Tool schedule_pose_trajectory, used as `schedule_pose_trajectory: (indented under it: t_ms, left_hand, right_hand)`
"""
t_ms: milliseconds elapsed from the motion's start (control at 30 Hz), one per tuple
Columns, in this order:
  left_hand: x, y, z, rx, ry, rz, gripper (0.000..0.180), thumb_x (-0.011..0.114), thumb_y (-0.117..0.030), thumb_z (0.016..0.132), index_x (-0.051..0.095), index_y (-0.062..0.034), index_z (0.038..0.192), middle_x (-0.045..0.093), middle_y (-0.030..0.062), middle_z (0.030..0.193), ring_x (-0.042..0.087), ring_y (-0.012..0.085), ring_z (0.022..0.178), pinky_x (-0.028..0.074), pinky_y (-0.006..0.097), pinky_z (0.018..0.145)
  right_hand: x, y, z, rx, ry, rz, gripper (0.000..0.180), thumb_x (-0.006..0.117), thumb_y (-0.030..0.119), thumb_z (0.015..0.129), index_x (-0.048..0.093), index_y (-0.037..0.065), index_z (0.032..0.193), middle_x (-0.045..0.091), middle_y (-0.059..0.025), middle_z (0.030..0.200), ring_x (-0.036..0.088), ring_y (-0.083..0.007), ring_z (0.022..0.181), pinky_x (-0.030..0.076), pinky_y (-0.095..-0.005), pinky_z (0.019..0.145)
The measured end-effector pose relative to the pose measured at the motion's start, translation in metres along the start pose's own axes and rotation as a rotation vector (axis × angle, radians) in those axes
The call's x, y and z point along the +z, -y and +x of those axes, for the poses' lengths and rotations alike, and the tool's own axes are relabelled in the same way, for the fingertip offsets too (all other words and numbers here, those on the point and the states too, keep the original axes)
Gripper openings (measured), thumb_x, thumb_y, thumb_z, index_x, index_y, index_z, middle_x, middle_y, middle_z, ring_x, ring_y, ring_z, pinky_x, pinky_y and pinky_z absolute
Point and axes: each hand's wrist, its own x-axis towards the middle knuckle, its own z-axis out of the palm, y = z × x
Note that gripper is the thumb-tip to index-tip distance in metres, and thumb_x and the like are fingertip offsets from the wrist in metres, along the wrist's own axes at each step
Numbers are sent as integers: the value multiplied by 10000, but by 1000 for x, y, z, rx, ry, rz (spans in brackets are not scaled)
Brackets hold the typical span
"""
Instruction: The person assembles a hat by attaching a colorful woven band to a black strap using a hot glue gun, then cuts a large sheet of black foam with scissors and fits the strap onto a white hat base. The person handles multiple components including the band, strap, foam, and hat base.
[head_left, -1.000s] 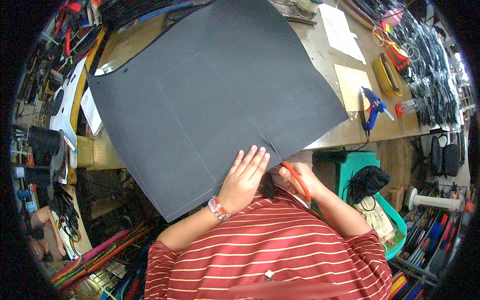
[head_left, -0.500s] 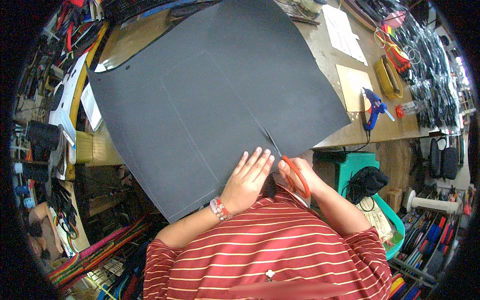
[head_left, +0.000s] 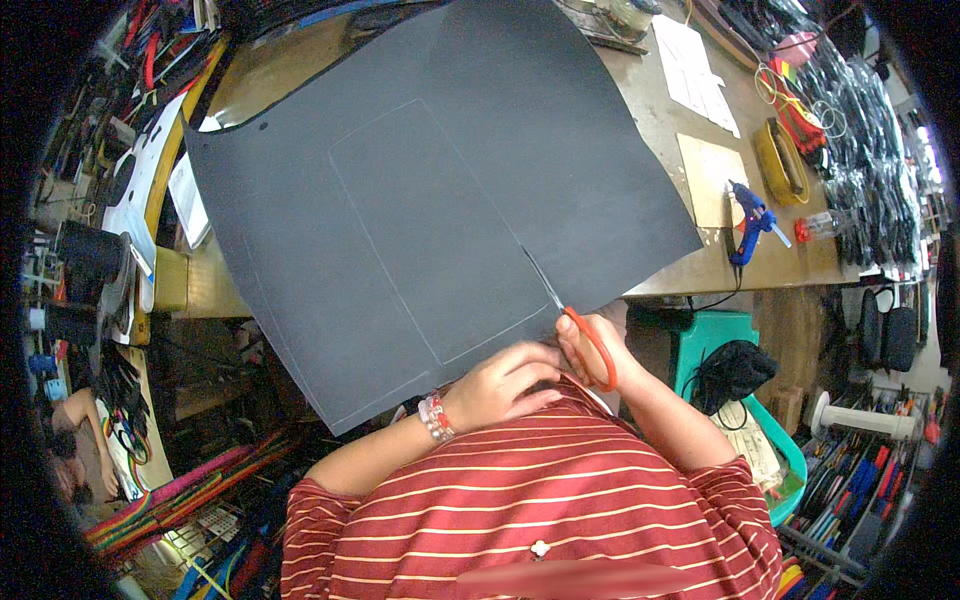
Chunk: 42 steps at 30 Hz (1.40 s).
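A large black sheet (head_left: 400,220) with pale drawn outlines covers much of the table and overhangs its near edge. My right hand (head_left: 621,348) grips the red handles of a pair of scissors (head_left: 599,346). The slim blades point away from me, over the sheet beside a drawn line. At the sheet's near edge, my left hand (head_left: 500,382) is close beside the right one, its fingers loosely bent and apart. Any contact between that hand and the sheet is hard to make out. A beaded bracelet (head_left: 435,418) circles my left wrist.
On the right of the table (head_left: 640,100) are a blue glue gun (head_left: 748,222), a tan board (head_left: 708,170), a yellow container (head_left: 782,165) and white papers (head_left: 690,75). A green stool (head_left: 700,335) stands below. Another person's arm (head_left: 103,445) shows at far left.
My left hand has come off the sheet's surface, moving nearer to me and toward the right hand, its fingers now bent. The sheet has shifted slightly. The scissors remain in my right hand.
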Motion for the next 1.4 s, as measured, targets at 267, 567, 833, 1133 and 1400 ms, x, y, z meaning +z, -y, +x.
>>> schedule_pose_trajectory:
  t_ms: [267,567,833,1133,1400]
  left_hand:
    - [18,21,-22,-712,-326,-1641,474,419,-485,957,525,-49,1109,608,73,957,605,166,843,522,276,707]
    - [-7,-10,9,-774,-876,-1350,264,541,-300,940,564,-46,1006,619,70,905,632,172,832,550,276,728]
    - [-16,-31,12,-843,-718,-1325,138,564,-145,928,589,-46,1021,627,68,928,630,153,847,556,272,733]
    - [-5,-19,-2,-831,-489,-1026,135,538,-135,945,585,-58,1046,613,48,938,607,159,808,530,315,732]
    - [-1,-17,-3,-849,-431,-935,181,511,-168,962,583,-33,1059,621,65,898,608,151,821,531,306,752]
  right_hand:
    - [-22,12,-8,42,258,41,584,448,509,939,605,-53,937,531,-16,593,531,-98,486,444,-245,475]
    - [-55,39,-22,50,533,109,985,186,768,840,627,-101,980,548,-77,530,573,-165,462,454,-248,436]
    - [-45,58,-2,59,493,101,840,248,763,844,578,-10,822,474,-50,510,501,-155,410,397,-273,374]
    - [-18,44,8,-40,310,159,805,345,794,796,495,75,1125,510,-30,660,522,-127,524,416,-250,452]
    - [-13,37,8,-44,238,165,806,344,789,804,476,92,1187,511,-15,712,470,-102,546,362,-251,455]
